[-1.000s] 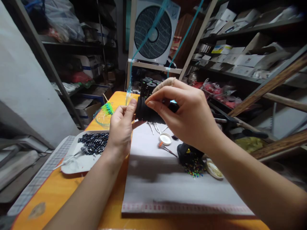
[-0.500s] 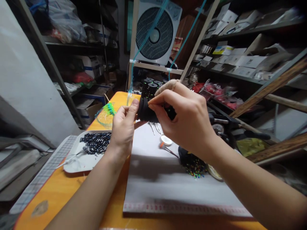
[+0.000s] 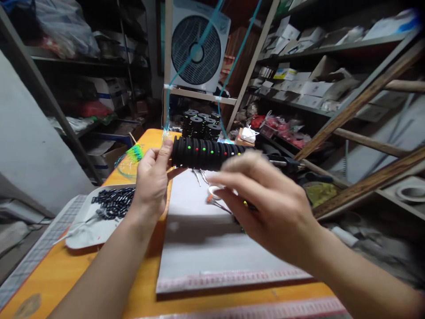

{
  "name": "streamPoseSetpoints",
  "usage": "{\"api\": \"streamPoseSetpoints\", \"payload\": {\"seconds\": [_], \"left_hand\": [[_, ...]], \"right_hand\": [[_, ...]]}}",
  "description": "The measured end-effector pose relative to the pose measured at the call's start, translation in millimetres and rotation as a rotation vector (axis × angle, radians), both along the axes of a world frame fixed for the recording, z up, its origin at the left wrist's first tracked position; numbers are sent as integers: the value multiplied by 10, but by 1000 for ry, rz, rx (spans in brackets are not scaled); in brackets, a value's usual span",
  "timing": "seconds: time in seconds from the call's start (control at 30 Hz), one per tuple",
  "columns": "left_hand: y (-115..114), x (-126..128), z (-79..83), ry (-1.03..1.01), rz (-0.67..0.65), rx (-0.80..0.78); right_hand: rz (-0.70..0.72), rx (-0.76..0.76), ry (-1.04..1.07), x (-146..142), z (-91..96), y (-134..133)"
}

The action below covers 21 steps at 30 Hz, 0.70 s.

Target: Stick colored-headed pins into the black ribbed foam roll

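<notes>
My left hand [image 3: 152, 177] is closed round the left end of a black ribbed foam roll [image 3: 206, 153], which lies level above the board. A row of small red, green, white and yellow pinheads runs along the roll. In front of its right part is my right hand [image 3: 265, 199], blurred by motion, its thumb and forefinger slightly apart with nothing visible between them. Just behind those fingertips shows a small white round lid [image 3: 215, 191] on the white board [image 3: 189, 239]. A thin tool with an orange part [image 3: 210, 199] lies beside the lid, partly hidden by my right hand.
A white tray [image 3: 83, 235] of small black tubes [image 3: 114, 201] stands on the orange table [image 3: 66, 283] at left. Green-tipped lines [image 3: 134, 153] lie behind it. Black spools [image 3: 197, 124] stand at the back, before a box fan [image 3: 195, 51]. Shelves [image 3: 332, 48] flank the table.
My right hand has drawn away from the roll, downward and toward me, its pinch loosened. The roll's pinhead row now shows. The whole view has shifted slightly right.
</notes>
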<state>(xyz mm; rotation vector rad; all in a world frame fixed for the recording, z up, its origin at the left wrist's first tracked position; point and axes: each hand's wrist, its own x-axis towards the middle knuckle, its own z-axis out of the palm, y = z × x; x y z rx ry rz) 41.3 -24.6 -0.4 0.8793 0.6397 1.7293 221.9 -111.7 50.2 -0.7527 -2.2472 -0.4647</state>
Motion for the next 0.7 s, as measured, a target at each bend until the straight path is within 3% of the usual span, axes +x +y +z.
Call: {"api": "streamPoseSetpoints", "payload": {"seconds": [0.03,0.17,0.2,0.27,0.3,0.43,0.57,0.7], "left_hand": [[-4,2,5,-3,0,-3],[-12,8,10,-15,-1,-12],[-13,8,11,-14,0,-14],[-13,7,16,-17,3,-21],[-13,7,20,-22,9,-28],[-8,10,36,-27,27,-48],[-2,15,31,-7,29,-35],[-10,13,22,14,21,-34]], "right_hand": [[-43,-182,-41,104,-86,-119],[-595,-828,-433,498,-623,-306],[-576,-796,-379,571,-767,-293],[-439,-491,-178,673,-1016,-244],[-401,-407,-101,703,-1111,-221],[-363,-314,9,731,-1302,-204],[-320,-328,23,667,-1208,-256],[-82,-251,128,455,-751,-243]]}}
